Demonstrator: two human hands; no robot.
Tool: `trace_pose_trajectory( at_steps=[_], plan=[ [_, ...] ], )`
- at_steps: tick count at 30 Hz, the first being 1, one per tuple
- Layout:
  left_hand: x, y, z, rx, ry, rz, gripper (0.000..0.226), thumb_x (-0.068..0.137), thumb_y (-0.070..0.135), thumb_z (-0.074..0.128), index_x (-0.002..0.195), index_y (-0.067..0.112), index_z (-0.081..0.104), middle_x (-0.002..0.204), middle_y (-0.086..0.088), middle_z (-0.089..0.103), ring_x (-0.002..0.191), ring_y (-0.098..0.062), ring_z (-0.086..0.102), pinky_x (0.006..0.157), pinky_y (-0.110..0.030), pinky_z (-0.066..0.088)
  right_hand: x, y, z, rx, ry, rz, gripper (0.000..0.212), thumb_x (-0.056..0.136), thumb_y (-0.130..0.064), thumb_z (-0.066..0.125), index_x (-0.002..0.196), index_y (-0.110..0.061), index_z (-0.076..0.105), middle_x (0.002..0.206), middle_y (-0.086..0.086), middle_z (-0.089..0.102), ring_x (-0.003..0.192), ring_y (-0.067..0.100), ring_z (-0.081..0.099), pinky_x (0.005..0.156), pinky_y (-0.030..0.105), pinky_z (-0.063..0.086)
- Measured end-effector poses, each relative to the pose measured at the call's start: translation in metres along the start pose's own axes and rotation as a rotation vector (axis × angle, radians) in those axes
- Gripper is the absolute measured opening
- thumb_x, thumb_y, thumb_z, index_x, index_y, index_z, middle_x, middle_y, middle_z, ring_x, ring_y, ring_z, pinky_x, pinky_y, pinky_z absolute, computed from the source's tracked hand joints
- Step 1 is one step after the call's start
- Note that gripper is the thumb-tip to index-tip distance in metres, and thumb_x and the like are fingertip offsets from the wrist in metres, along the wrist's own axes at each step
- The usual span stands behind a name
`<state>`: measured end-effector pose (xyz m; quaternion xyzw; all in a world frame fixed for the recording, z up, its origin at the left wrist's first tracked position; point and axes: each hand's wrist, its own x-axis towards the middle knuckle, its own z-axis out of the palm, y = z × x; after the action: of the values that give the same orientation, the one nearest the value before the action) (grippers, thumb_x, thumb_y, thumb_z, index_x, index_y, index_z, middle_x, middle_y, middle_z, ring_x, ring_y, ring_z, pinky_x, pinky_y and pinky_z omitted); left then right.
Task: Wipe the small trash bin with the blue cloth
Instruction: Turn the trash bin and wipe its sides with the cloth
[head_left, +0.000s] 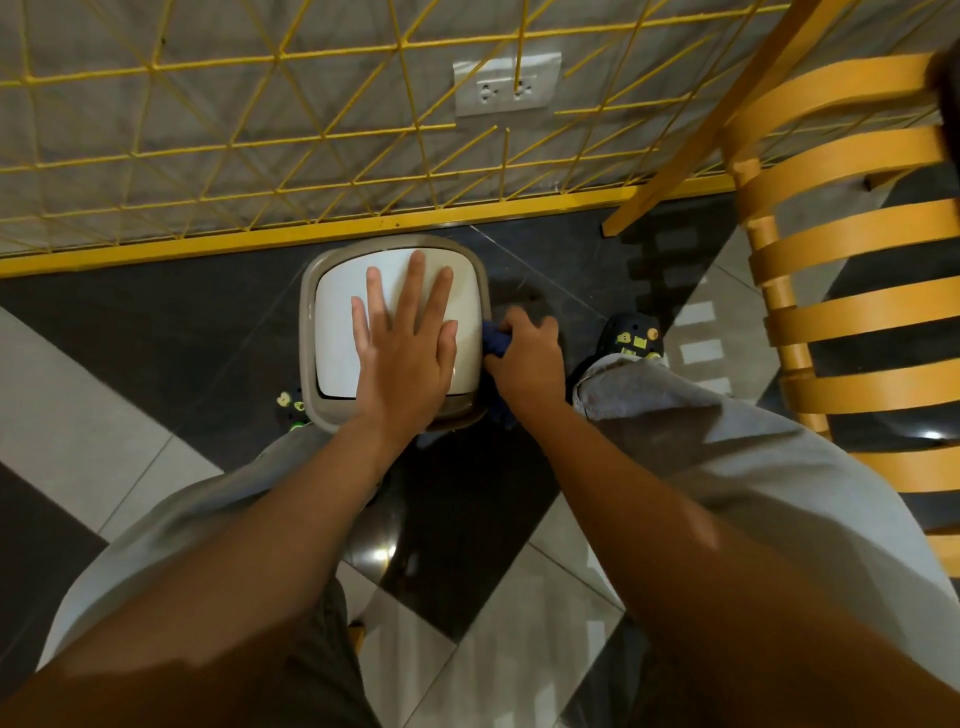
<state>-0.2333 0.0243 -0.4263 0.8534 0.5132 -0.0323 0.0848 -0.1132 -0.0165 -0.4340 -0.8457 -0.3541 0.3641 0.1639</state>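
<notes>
The small trash bin (332, 322) stands on the floor between my feet, seen from above: a grey-beige rim around a white swing lid. My left hand (402, 338) lies flat on the lid with its fingers spread, holding nothing. My right hand (527, 358) is closed around the blue cloth (496, 340), pressed against the bin's right side. Only a small dark-blue bunch of the cloth shows by the thumb, and a bit more hangs below the wrist.
A yellow wire-mesh panel (260, 156) with a yellow base rail runs along the wall right behind the bin. A wall socket (506, 85) sits behind the mesh. A curved orange slatted chair (852, 312) stands at the right. The floor has dark and grey tiles.
</notes>
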Motion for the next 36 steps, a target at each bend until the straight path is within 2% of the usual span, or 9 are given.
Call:
trace_pose_trajectory(
  at_steps=[5,10,15,19,24,26,29,33,36],
  plan=[
    [0.001,0.000,0.001,-0.003,0.008,0.020,0.051,0.097,0.037,0.016,0.146,0.024,0.016,0.156,-0.007,0.016,0.142,-0.041,0.013,0.112,-0.055,0.017,-0.037,0.014,0.019,0.037,-0.023,0.066,0.032,0.084,-0.013,0.061,0.112,-0.015,0.047,0.123,0.012,0.037,0.104,0.028,0.051,0.091,0.041,0.048],
    [0.000,-0.001,-0.002,0.005,-0.016,0.028,0.052,0.096,0.037,0.014,0.146,0.024,0.014,0.156,-0.008,0.014,0.142,-0.041,0.011,0.113,-0.056,0.016,-0.046,0.020,0.021,0.141,-0.043,0.067,0.022,0.084,-0.013,0.060,0.104,-0.014,0.051,0.116,0.010,0.040,0.097,0.025,0.052,0.083,0.032,0.047],
    [0.000,0.000,-0.006,0.035,-0.045,0.029,0.052,0.096,0.037,0.011,0.146,0.024,0.011,0.157,-0.007,0.012,0.142,-0.041,0.011,0.113,-0.054,0.016,-0.012,0.009,0.009,0.063,0.023,-0.012,0.019,0.083,-0.012,0.060,0.101,-0.008,0.056,0.115,0.014,0.045,0.096,0.030,0.055,0.086,0.040,0.049],
    [0.001,0.000,-0.007,0.016,-0.058,0.023,0.052,0.096,0.037,0.012,0.146,0.025,0.011,0.157,-0.005,0.010,0.142,-0.041,0.008,0.114,-0.054,0.015,0.023,-0.002,-0.002,-0.030,0.019,-0.122,0.021,0.085,-0.013,0.058,0.106,-0.009,0.058,0.120,0.016,0.047,0.098,0.031,0.055,0.083,0.036,0.046],
    [0.001,-0.001,-0.009,-0.015,-0.083,0.012,0.052,0.095,0.038,0.011,0.146,0.027,0.004,0.158,-0.004,0.007,0.143,-0.040,0.004,0.115,-0.053,0.010,0.060,-0.019,-0.013,-0.017,0.018,-0.125,0.027,0.087,-0.008,0.054,0.114,-0.011,0.058,0.124,0.016,0.046,0.106,0.034,0.053,0.096,0.047,0.044],
    [0.001,0.000,-0.009,-0.024,-0.094,0.011,0.051,0.096,0.038,0.012,0.144,0.029,0.000,0.158,-0.002,0.004,0.143,-0.039,0.002,0.115,-0.052,0.008,0.063,-0.021,-0.017,0.077,0.037,-0.136,0.029,0.087,-0.009,0.057,0.116,-0.012,0.059,0.123,0.015,0.047,0.107,0.031,0.053,0.097,0.036,0.043],
    [0.002,-0.001,-0.011,-0.106,-0.088,0.010,0.050,0.098,0.035,0.023,0.145,0.027,0.008,0.158,-0.003,0.007,0.143,-0.040,0.001,0.115,-0.053,0.007,0.058,-0.018,-0.025,0.258,0.068,-0.127,0.035,0.085,-0.014,0.062,0.120,-0.015,0.058,0.122,0.012,0.051,0.107,0.023,0.053,0.088,0.022,0.038],
    [0.002,-0.003,-0.016,-0.201,-0.082,0.028,0.051,0.098,0.031,0.030,0.145,0.024,0.009,0.157,-0.003,0.010,0.143,-0.040,-0.002,0.115,-0.054,0.004,0.044,-0.011,-0.042,0.637,0.111,0.022,0.038,0.086,-0.018,0.063,0.123,-0.015,0.052,0.119,0.006,0.057,0.103,0.018,0.058,0.089,0.029,0.050],
    [0.002,-0.003,-0.020,-0.394,-0.082,-0.033,0.053,0.098,0.032,0.030,0.146,0.024,0.009,0.158,0.001,0.005,0.144,-0.032,-0.009,0.116,-0.047,-0.004,0.032,0.001,-0.053,0.953,0.124,0.181,0.041,0.088,-0.020,0.061,0.125,-0.014,0.045,0.113,0.007,0.058,0.097,0.020,0.063,0.080,0.031,0.056]
  ],
)
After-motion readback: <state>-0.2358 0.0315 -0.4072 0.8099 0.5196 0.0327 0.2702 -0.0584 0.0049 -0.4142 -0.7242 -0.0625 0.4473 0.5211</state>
